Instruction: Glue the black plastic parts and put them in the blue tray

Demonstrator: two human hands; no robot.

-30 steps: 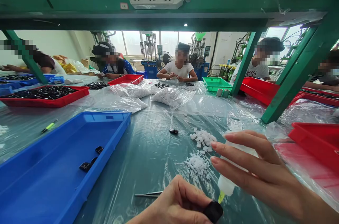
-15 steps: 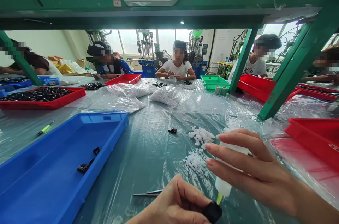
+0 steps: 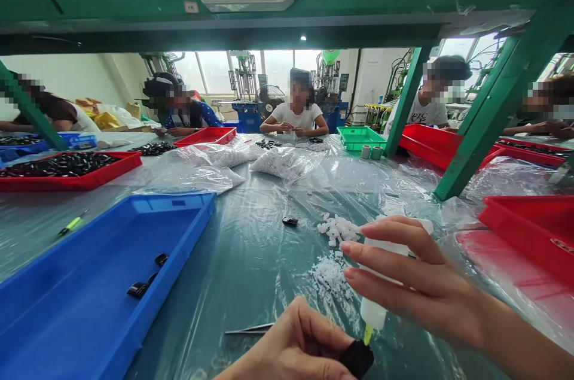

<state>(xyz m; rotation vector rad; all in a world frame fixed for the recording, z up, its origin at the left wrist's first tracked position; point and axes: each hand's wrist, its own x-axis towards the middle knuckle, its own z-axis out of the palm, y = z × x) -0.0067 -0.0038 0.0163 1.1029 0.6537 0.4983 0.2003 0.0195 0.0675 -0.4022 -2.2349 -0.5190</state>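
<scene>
My left hand (image 3: 298,347) pinches a small black plastic part (image 3: 357,358) at the bottom centre. Above it, my right hand (image 3: 426,284) grips a white squeeze bottle (image 3: 373,314), tipped downward; its thumb is hidden. The bottle's yellow-green nozzle meets the edge of the black part, or nearly so. Beside my left hand lie metal tweezers (image 3: 249,330), their rear end covered by the hand. A heap of small white pieces (image 3: 330,279) and a heap of larger ones (image 3: 337,229) lie just left of my right fingers. One loose black part (image 3: 290,221) rests farther back.
A blue tray (image 3: 76,284) with a few black parts stands at left, a red tray (image 3: 533,230) at right. Bags of white pieces (image 3: 282,161) lie across the table. A green frame post (image 3: 475,134) slants down at right. Several people sit around the table.
The view has shifted slightly, so most things sit a little further left. Both hands keep their hold, with the nozzle still at the black part.
</scene>
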